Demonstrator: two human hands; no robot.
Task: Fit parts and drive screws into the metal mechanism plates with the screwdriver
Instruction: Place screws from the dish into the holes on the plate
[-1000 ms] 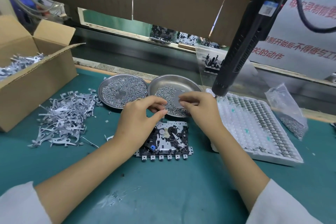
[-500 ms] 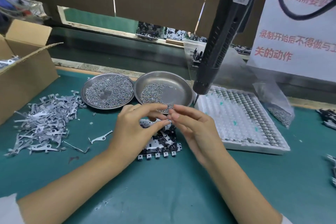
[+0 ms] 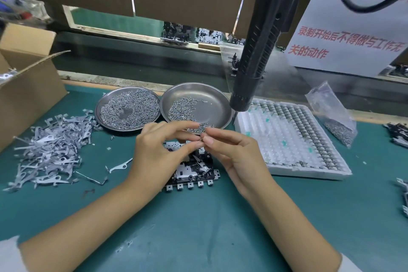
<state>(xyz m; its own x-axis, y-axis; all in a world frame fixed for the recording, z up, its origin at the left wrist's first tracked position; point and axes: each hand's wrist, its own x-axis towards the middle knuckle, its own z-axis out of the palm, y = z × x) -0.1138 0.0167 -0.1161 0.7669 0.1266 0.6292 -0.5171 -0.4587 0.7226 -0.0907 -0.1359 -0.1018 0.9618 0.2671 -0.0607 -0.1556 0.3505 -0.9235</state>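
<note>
Plate (image 3: 194, 174) half hidden under my hands | fingers (image 3: 192, 144) of both pinch a tiny part (image 3: 200, 139), unclear | dishes (image 3: 198, 90) hold screws (image 3: 130, 108)

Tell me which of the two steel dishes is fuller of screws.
The left dish: screws cover nearly its whole floor. The right dish, nearest the hanging screwdriver, holds only a patch on its left and front, with bare metal showing.

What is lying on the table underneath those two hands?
A metal mechanism plate with black parts lies flat on the green mat. The left hand and right hand cover its far edge and left side.
</note>
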